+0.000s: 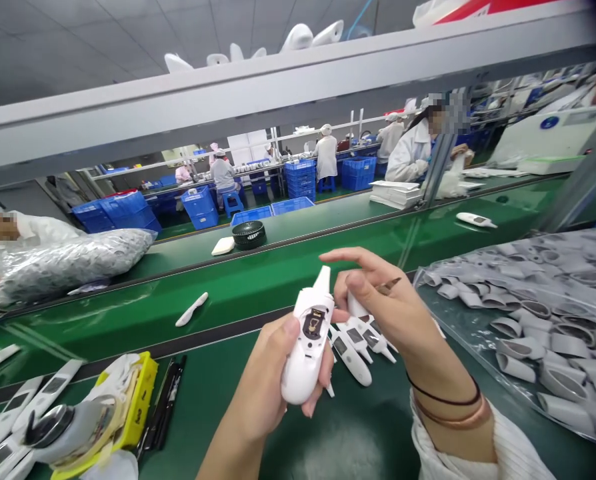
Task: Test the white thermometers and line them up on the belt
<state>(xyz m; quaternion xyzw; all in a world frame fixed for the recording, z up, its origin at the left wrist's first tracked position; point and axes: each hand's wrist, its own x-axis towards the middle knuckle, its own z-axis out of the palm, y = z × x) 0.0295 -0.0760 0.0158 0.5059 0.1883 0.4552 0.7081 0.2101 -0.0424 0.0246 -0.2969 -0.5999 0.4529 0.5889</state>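
Note:
My left hand (265,390) is wrapped round a white hand-held thermometer body (308,343), held upright with its open back and a brown circuit part facing me. My right hand (388,303) hovers just right of its tip, index finger stretched out, thumb and other fingers pinching a small brown part (389,286). Below the hands, several more white thermometers (358,343) lie on the green table (218,400).
A clear bag of grey plastic caps (538,313) lies to the right. A yellow tray with tape (123,407) and white units (8,420) sit at the left. A green conveyor belt (258,280) carries a white shell (192,309). Other people work beyond it.

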